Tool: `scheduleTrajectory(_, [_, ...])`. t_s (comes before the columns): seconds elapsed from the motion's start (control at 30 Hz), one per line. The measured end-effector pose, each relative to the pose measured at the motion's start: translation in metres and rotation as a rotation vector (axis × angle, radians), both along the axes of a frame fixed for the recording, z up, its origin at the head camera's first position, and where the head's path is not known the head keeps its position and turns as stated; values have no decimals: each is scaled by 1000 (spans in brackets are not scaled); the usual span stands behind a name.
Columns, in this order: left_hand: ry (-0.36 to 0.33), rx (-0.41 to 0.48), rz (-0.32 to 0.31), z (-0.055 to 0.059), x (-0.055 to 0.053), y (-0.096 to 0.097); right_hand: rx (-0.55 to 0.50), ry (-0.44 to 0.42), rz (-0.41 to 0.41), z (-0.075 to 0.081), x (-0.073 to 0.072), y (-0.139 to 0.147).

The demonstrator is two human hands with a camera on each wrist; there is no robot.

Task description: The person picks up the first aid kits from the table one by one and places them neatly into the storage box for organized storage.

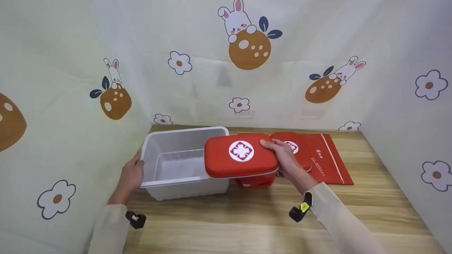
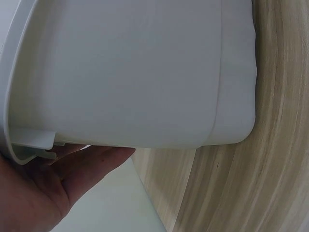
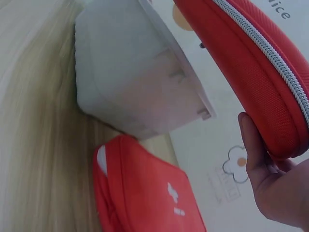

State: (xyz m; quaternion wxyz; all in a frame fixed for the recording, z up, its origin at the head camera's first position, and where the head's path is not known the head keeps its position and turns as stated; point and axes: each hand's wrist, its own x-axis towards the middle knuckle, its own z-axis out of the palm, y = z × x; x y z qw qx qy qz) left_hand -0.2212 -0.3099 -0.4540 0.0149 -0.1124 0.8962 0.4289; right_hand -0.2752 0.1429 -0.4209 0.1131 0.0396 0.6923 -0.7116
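Note:
My left hand (image 1: pixel 132 174) grips the left end of a white plastic bin (image 1: pixel 187 183). In the left wrist view its fingers (image 2: pixel 96 166) reach under the rim, against the bin's outer wall (image 2: pixel 125 72). A red zippered first-aid case (image 1: pixel 220 160) with a white cross is in my right hand (image 1: pixel 287 158), raised and overlapping the bin's right edge. Thumb on top, this hand holds the case by its right end; the right wrist view shows the silver zipper along the case's side (image 3: pixel 251 82).
Beneath the held case sits a red bag (image 1: pixel 259 181), seen closer in the right wrist view (image 3: pixel 149 193). Another red first-aid case (image 1: pixel 304 161) and a flat red pouch (image 1: pixel 330 158) lie to the right on the wood-grain table (image 1: pixel 229 225). Patterned fabric walls (image 1: pixel 197 95) enclose three sides.

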Motion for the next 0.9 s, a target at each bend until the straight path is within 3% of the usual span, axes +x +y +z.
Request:
scheduleTrajectory(0.33, [-2,23,7,1,0,0,115,-17,42,16,-14,-50])
scheduleTrajectory(0.6, [-13,45,-3,-1,-3,0,173,-29,72,18,-21,-88])
scheduleTrajectory(0.9, [13,40,10,-1,0,-3,211,-40,59,13,-19,-127])
